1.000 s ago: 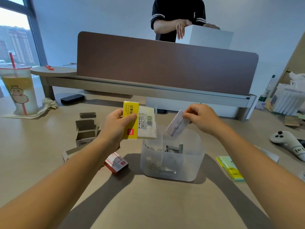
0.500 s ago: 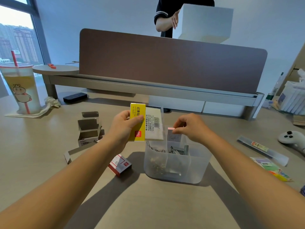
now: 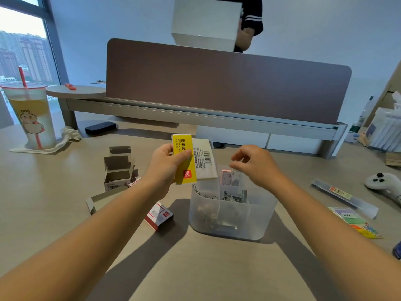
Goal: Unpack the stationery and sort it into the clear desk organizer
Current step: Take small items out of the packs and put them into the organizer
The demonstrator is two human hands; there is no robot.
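A smooth, pale wood-grain table carries everything. Toward its middle stands the clear desk organizer, a frosted plastic tub with rounded corners and inner dividers; wire clips and metal staples lie in its compartments, and a small pink-edged pad stands upright in a rear compartment. Just left of the tub lies a red-and-white cardboard staple box. Toward the right edge lie a flat, glossy pack of coloured sticky tabs and a long clear plastic sleeve.

Above the tub's left rim, the left hand pinches a yellow-and-white sticky-note wrapper, a thin flat packet, between thumb and fingers. The right hand hovers over the tub's rear, fingers loosely curled and holding nothing.

Farther left sit opened grey cardboard boxes with flaps raised. Near the far left edge stands a tall translucent drink cup with a red straw, on crumpled paper. Beyond rises a brown matte divider panel, behind which a person holds a white box.
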